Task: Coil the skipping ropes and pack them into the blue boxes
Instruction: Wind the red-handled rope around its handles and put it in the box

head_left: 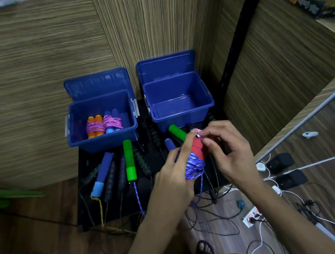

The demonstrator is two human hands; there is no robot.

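Beside the blue boxes (100,124), loose green-handled ropes (129,160).

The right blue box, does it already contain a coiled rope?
No, the right blue box shows only its bare floor; two coiled ropes lie in the left blue box.

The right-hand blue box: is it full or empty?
Empty. The right-hand blue box shows only its bare blue floor, lid raised behind it.
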